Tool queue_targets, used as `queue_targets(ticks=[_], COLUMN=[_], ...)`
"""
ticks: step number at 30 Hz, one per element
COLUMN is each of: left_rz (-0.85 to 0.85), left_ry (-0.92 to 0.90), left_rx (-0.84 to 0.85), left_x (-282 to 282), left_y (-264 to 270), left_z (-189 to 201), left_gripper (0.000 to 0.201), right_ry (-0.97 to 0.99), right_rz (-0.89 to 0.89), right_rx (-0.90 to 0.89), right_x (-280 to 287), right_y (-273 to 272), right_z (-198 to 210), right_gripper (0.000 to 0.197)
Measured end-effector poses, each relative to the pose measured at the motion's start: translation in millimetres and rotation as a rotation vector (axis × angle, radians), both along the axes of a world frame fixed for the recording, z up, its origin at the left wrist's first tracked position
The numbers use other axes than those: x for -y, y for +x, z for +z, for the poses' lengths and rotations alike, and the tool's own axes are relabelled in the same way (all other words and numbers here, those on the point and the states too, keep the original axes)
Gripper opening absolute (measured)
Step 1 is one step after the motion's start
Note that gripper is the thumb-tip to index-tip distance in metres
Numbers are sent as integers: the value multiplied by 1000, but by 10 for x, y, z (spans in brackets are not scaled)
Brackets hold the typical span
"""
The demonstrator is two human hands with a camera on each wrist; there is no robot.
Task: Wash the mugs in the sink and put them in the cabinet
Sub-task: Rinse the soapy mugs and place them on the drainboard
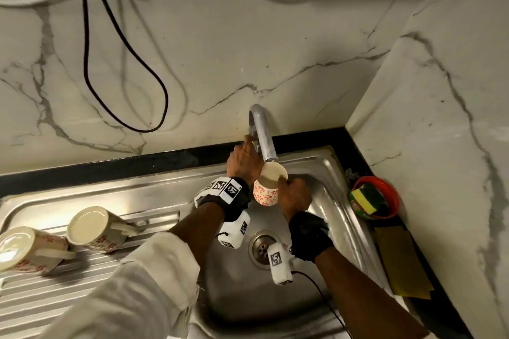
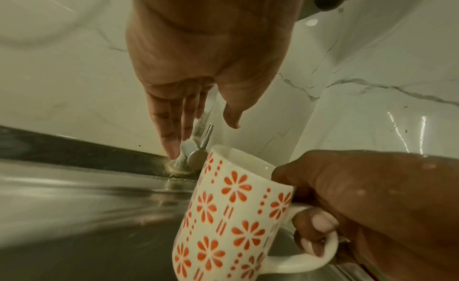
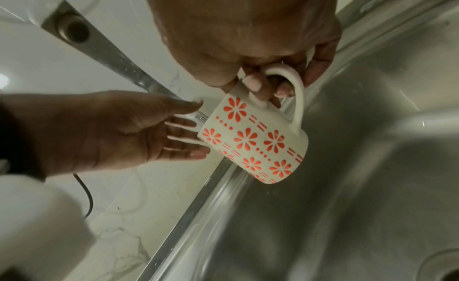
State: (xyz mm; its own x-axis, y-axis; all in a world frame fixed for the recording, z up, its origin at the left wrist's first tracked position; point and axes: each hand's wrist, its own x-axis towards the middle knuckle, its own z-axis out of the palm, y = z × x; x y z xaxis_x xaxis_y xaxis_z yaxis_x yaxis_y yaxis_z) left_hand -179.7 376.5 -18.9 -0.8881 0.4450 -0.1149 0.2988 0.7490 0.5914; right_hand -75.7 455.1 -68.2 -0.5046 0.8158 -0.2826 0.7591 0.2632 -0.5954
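mug [image 1: 268, 189] under spout [image 1: 265, 137], right hand [image 1: 294, 193] curled through handle; left hand [image 1: 243, 161] fingers straight at tap lever. risk: sudden flow, wet handle slips.

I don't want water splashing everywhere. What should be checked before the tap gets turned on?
1. White mug with orange flowers under the curved steel spout: ok.
2. Mug mouth facing up: ok.
3. Right hand grip on the mug handle: ok, fingers through the loop.
4. Left hand at the steel tap lever: ok, fingers open beside it.
5. Water flowing: cannot tell.
6. Drain in the steel sink unblocked: ok.
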Motion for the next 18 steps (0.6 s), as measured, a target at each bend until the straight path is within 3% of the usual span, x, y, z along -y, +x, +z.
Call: queue_targets(ticks=[3, 7, 11, 18], left_rz=[-46, 19, 0, 154], left_ry=[-1, -6, -22, 208], left_rx=[-11, -10, -24, 66], left_x=[-91, -118, -113, 114], left_y=[-45, -146, -197, -110], left_z=[8, 14, 72, -120], left_gripper=[48, 26, 22, 19], right_ry=[-36, -79, -113, -116], right_rz=[6, 4, 40, 84], right_rx=[-55, -117, -160, -109], right_x=[15, 3, 6, 62], right_y=[18, 33, 9, 11], right_z=[-24, 49, 67, 0], right_gripper=[52, 49, 48, 47])
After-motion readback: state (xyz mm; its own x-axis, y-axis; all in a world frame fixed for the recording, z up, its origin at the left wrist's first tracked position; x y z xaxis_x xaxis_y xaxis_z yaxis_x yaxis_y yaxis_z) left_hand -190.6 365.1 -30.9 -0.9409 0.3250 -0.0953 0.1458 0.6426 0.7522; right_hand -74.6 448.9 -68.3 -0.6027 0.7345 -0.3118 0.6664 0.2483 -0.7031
